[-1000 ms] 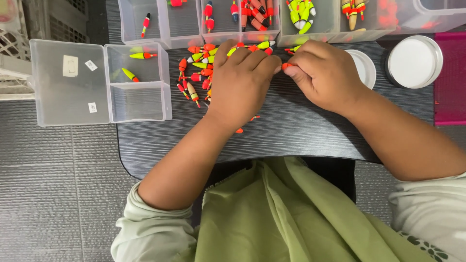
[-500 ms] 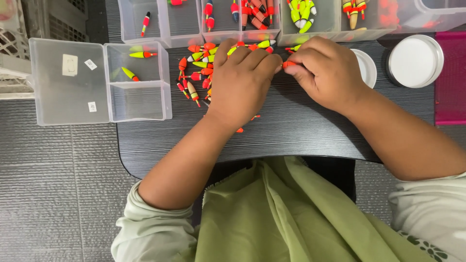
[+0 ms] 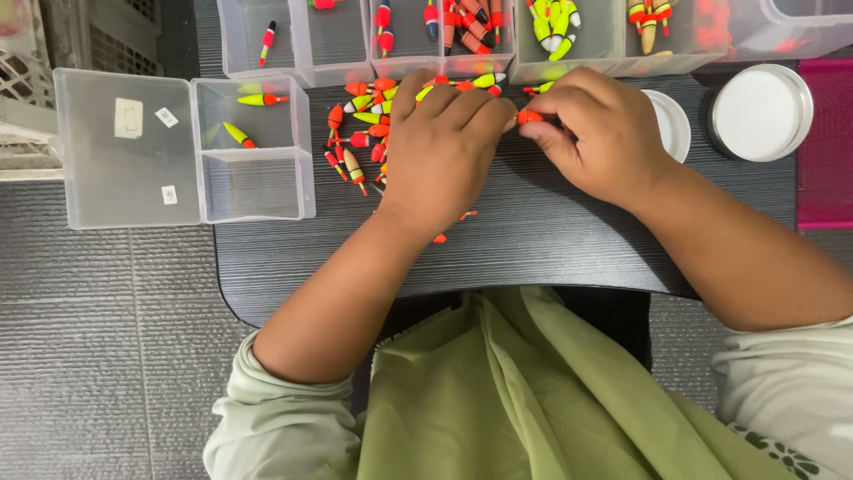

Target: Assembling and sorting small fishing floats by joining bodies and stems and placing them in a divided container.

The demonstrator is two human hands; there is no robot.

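Together, the left hand (image 3: 442, 142) and right hand (image 3: 597, 133) pinch one orange float (image 3: 529, 116) between their fingers, steadying it above the loose pile of floats (image 3: 360, 133).

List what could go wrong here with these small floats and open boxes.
1. A float could roll off: a few stray floats lie below the left hand, toward the near edge of the dark table.
2. The open clear box overhangs the table's left edge, so a nudge might tip it.
3. The right hand pinches an orange float by its fingers alone; it could slip.
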